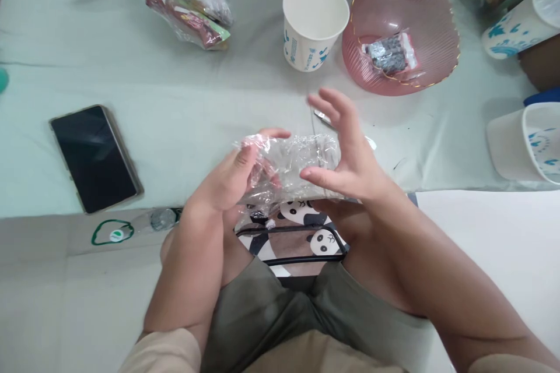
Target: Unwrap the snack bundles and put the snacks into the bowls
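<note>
A crumpled sheet of clear plastic wrap (291,166) lies in front of me at the table's near edge. My left hand (238,172) has its thumb on top of the wrap and its fingers partly under it, holding its left end. Over the right end is my right hand (350,151), its thumb and fingers spread wide apart; whether it touches the plastic I cannot tell. A small metal piece (324,119), partly hidden behind the right fingers, rests on the cloth.
A phone (96,157) lies at the left. Behind the hands are wrapped snacks (192,23), a paper cup (308,49) and a pink bowl (402,6) containing a small packet (389,53). More paper cups (507,145) stand at the right. A panda-patterned surface (293,245) shows below the table.
</note>
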